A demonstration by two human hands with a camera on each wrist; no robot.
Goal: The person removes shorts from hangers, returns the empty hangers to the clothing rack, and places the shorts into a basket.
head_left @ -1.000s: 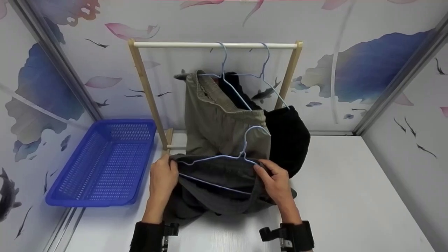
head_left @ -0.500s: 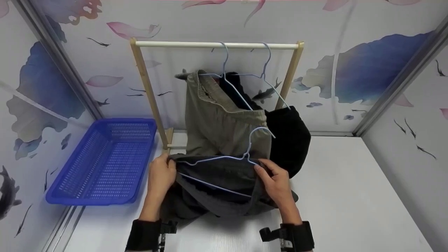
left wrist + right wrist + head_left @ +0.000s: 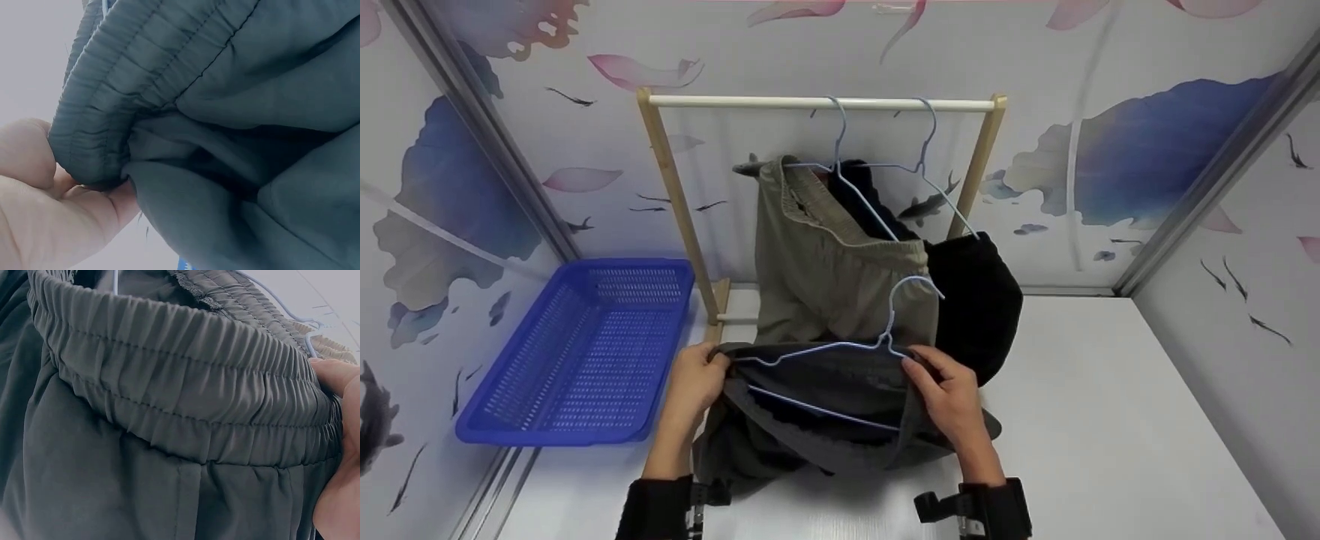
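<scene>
Left hand (image 3: 694, 382) pinches the left end of the dark grey shorts' (image 3: 825, 409) elastic waistband, fingers curled round it; wrist view confirms fabric bunched in the grip. Right hand (image 3: 952, 394) pinches the right end of the same waistband. Light blue wire hanger (image 3: 840, 352) sits inside the waistband, hook sticking up. Shorts are held just above the worktop (image 3: 1110, 420), near its middle, front of the wooden rack (image 3: 675, 195). On the rack rail hang khaki shorts (image 3: 832, 270) and a black garment (image 3: 979, 300), each on a hanger. Blue basket (image 3: 577, 352) at the worktop's left edge.
</scene>
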